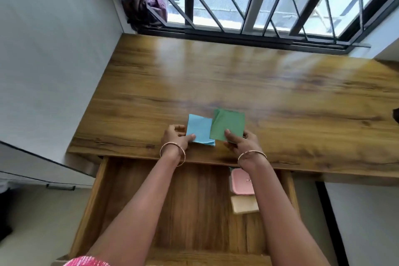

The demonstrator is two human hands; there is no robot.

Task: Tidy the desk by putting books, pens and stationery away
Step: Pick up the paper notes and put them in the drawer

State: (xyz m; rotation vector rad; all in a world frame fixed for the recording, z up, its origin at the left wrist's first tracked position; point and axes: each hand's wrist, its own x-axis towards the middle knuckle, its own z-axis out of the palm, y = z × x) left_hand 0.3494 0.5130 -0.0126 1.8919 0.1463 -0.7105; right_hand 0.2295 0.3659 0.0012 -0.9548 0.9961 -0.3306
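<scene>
Nearest us the wooden drawer [138,201] stands open, a pink box [241,180] and tan box [244,204] already at its right side. At the desk's [237,75] near edge, our left hand [175,136] pinches the blue paper pad [199,128], our right hand [241,141] the green paper pad [228,124]; both remain to stow. Beyond, glossy woodgrain lies bare.

Glossy wood-grain surface [237,84], window light shining off its smooth top. The open drawer [194,211] shows the same wood, duller inside. Blue paper [199,128] and green paper [228,124], both thin and matt. Pink box [240,181], smooth plastic by the look. Shiny metal bangles [172,153] on both wrists.
</scene>
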